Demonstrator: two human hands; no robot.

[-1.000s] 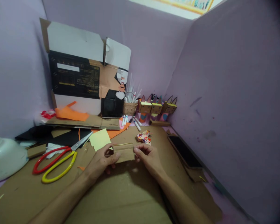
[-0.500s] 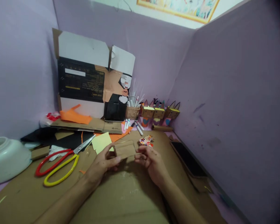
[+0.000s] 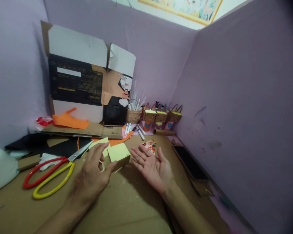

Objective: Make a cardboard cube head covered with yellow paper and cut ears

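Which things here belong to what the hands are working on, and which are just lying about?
In use: yellow-topped box, between the left hand and the open right hand.
Lying about: scissors, markers, phone, white bowl, patterned paper, orange paper.

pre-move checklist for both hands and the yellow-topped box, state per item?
1. Yellow-topped box resting flat on the cardboard mat: ok.
2. Left hand open, fingers spread, beside the box: ok. Whether the thumb actually touches the box: cannot tell.
3. Right hand empty, palm up, apart from the box: ok.
4. Scissors lying clear of the hands: not ok, the blade tip points at the left hand from close by.
5. Phone lying apart from the right hand, near the wall: ok.
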